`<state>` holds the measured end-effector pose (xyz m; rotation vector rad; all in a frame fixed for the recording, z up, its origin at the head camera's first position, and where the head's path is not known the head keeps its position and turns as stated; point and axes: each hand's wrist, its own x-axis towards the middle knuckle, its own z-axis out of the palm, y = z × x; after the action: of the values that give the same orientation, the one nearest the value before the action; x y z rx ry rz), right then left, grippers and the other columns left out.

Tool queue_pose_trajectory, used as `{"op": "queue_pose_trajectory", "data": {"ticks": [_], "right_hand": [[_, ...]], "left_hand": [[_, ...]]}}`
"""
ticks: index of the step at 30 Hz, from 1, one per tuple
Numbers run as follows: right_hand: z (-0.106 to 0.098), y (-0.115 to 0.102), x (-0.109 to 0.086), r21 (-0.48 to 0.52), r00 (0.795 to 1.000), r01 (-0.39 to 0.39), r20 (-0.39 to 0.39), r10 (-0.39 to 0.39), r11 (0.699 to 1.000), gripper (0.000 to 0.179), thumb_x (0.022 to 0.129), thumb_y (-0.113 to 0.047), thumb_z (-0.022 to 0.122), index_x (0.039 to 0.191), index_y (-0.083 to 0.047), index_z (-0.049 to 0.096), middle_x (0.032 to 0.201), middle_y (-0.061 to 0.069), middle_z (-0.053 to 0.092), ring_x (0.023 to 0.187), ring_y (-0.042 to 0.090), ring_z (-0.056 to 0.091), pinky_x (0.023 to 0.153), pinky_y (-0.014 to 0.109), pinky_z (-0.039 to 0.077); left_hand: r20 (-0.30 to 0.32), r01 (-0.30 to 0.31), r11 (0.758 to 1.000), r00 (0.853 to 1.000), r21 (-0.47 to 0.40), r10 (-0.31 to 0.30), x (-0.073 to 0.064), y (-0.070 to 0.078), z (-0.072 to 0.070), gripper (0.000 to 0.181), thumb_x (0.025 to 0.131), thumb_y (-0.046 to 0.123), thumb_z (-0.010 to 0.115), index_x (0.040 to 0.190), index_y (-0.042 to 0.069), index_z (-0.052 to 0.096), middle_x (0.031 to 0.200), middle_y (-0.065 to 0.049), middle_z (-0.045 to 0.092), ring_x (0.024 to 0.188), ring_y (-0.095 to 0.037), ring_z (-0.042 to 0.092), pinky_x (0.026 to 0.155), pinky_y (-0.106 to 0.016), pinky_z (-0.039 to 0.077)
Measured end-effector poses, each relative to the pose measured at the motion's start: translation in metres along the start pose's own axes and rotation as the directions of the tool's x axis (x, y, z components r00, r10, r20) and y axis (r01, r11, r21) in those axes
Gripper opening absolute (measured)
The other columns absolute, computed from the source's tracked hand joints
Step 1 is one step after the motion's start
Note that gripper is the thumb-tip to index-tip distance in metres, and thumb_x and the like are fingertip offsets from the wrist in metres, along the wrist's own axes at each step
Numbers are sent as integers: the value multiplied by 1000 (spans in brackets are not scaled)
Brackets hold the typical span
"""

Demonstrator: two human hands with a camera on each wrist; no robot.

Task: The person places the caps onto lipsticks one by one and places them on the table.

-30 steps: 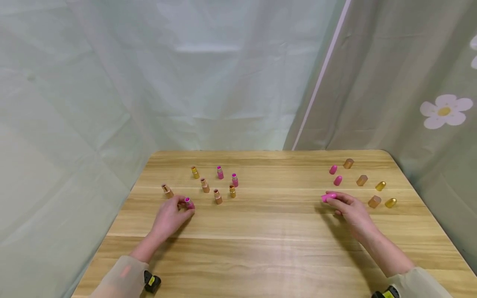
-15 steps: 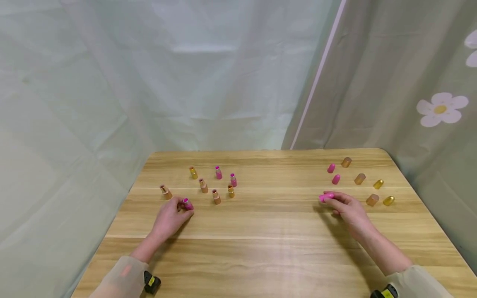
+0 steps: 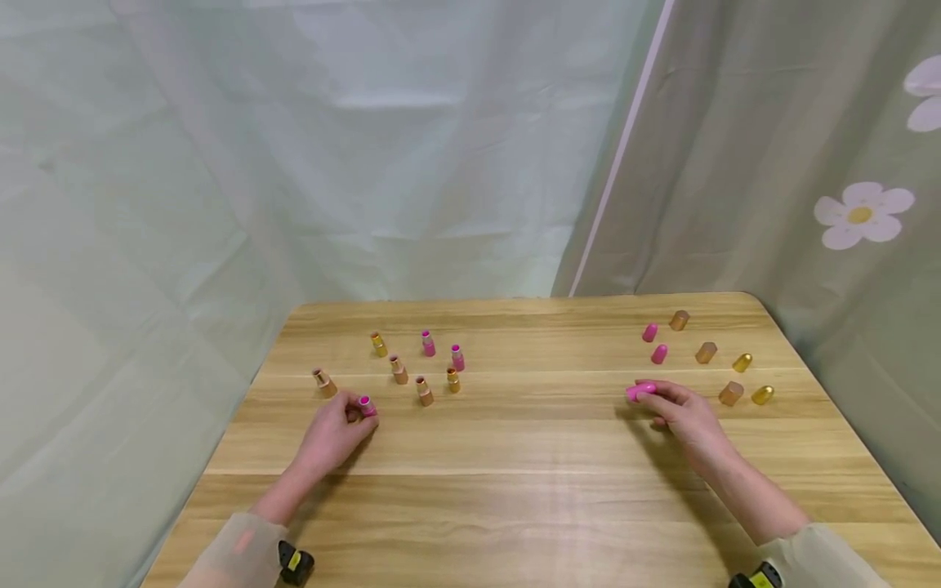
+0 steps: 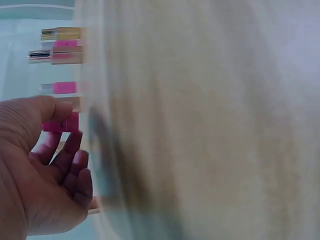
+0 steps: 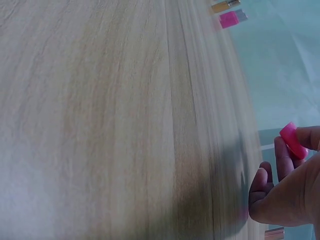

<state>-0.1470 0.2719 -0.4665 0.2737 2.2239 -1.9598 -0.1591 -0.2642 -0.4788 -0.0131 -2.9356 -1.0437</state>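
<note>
Curtain (image 3: pixel 426 163) backs the table (image 3: pixel 529 474) in the head view, the left hand (image 3: pixel 332 433) pinching a pink tube (image 3: pixel 368 408) at the table's left — upright in the left wrist view, probably for steadiness — while in the right wrist view the right hand (image 5: pixel 292 192) pinches a pink cap (image 5: pixel 293 140) above the table.

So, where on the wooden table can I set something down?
The wooden table is bare between the left hand and right hand, and behind, between the pink, gold and brown open tubes and matching caps. Both clusters are crowded.
</note>
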Motion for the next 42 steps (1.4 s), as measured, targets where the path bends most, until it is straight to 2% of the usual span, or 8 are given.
{"op": "queue_pose_trajectory", "data": {"ticks": [5, 12, 17, 21, 27, 34, 39, 42], "right_hand": [[0, -1, 0, 5, 1000, -2, -3, 2, 1000, 58, 97, -35, 72, 139, 2, 58, 112, -18, 70, 105, 9, 58, 83, 24, 53], [-1, -7, 3, 27, 1000, 17, 6, -17, 999, 45, 100, -33, 69, 134, -5, 63, 129, -12, 65, 109, 2, 58, 91, 29, 50], [1, -14, 3, 38, 999, 39, -12, -38, 999, 40, 99, -36, 69, 129, -9, 67, 123, -18, 66, 108, 0, 57, 93, 30, 49], [5, -16, 3, 53, 999, 52, -17, -52, 997, 37, 99, -35, 69, 127, -10, 69, 117, -22, 65, 108, 1, 57, 93, 31, 49], [11, -16, 5, 75, 998, 63, -11, -62, 995, 35, 100, -34, 69, 125, -11, 70, 127, -15, 62, 111, 3, 56, 96, 35, 47], [16, -16, 6, 132, 997, 70, -34, -66, 989, 26, 99, -32, 70, 118, -15, 72, 122, -16, 62, 111, 5, 55, 97, 34, 46], [22, -16, 9, 181, 996, 84, -58, -75, 980, 27, 98, -30, 72, 119, -13, 69, 119, -16, 65, 111, 6, 56, 97, 33, 47], [27, -17, 10, 177, 994, 96, -60, -87, 979, 31, 99, -31, 70, 122, -11, 66, 121, -12, 64, 112, 7, 55, 98, 34, 46]], "left_hand": [[32, 13, 1000, 999, -7, -13, -3, 11, -8, 26, 90, 16, 75, 108, 2, 60, 103, -12, 67, 98, -28, 62, 87, -46, 51], [6, -98, 995, 995, 21, 98, -5, 34, -18, 25, 90, 13, 74, 110, 4, 64, 105, -10, 68, 102, -32, 64, 91, -52, 53], [-11, -170, 984, 985, 62, 171, -5, 51, -19, 25, 88, 16, 76, 111, 7, 68, 102, -4, 68, 98, -26, 63, 86, -47, 53], [-27, -237, 968, 970, 86, 240, -4, 63, -17, 27, 88, 16, 77, 113, 9, 71, 102, -2, 68, 97, -25, 62, 83, -45, 52], [-31, -310, 944, 948, 115, 316, 0, 73, -10, 30, 90, 15, 77, 119, 7, 72, 114, -8, 70, 108, -31, 61, 93, -52, 48], [-30, -347, 933, 936, 94, 351, 3, 84, -4, 29, 92, 16, 78, 119, 10, 71, 108, -3, 69, 114, -30, 59, 98, -51, 47], [-24, -399, 914, 915, 76, 402, 8, 93, 2, 22, 92, 16, 79, 112, 14, 72, 109, 0, 67, 111, -29, 59, 94, -50, 47], [-9, -398, 915, 917, 62, 399, 10, 100, 7, 21, 93, 17, 77, 113, 16, 72, 113, -1, 65, 105, -25, 58, 89, -45, 47]]}}
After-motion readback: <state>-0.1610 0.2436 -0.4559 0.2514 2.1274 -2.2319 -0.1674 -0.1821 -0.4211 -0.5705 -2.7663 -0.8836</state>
